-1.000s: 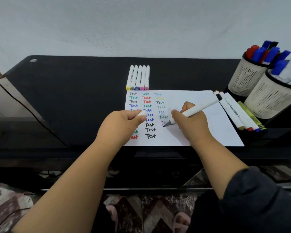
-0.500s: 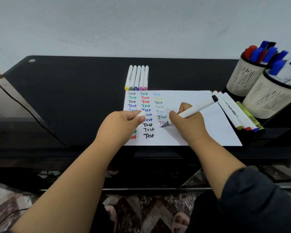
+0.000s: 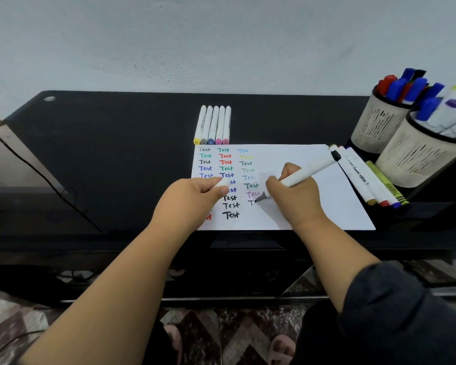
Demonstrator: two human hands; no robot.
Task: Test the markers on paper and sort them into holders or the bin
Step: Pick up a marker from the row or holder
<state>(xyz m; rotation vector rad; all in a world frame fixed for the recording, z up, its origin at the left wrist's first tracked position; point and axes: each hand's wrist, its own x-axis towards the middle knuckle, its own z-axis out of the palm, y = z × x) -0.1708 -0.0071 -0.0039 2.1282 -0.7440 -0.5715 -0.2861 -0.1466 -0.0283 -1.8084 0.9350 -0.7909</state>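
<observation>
Right hand: the right hand (image 3: 295,198) grips a white marker (image 3: 304,173), dark tip touching the paper (image 3: 327,196) beside a fresh "T".
Left hand: the left hand (image 3: 188,200) rests on the paper, fingers curled round a white cap (image 3: 223,183).
Paper: flat on the black tabletop (image 3: 111,154), three columns of coloured "Test" words.
Waiting markers: five (image 3: 214,125) side by side just above the paper.
Right edge: four markers (image 3: 366,180) lying beside two mesh holders (image 3: 403,143) full of markers.
</observation>
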